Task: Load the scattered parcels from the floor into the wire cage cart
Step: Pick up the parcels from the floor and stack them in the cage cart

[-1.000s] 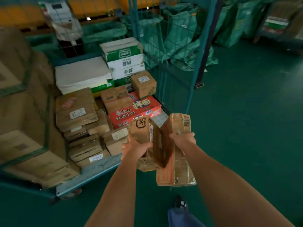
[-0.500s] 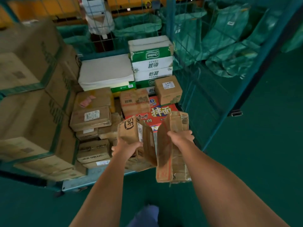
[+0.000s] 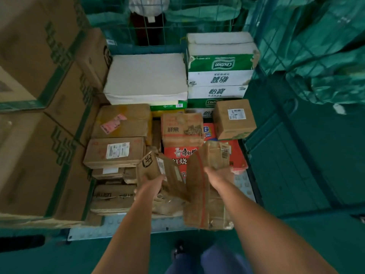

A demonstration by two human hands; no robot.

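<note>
- Parcels in both hands: the left hand [image 3: 153, 179] grips a crumpled brown cardboard parcel with a black logo [image 3: 158, 171], the right hand [image 3: 214, 171] a long flattened brown cardboard parcel [image 3: 205, 194], both at lower centre.
- Each long axis runs roughly top to bottom in the frame, the upper ends tilted apart.
- Best lowered flat onto the bare floor of the blue wire cage cart [image 3: 245, 186] at its front edge, one parcel at a time.

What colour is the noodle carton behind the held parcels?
Red noodle carton, head view.
</note>
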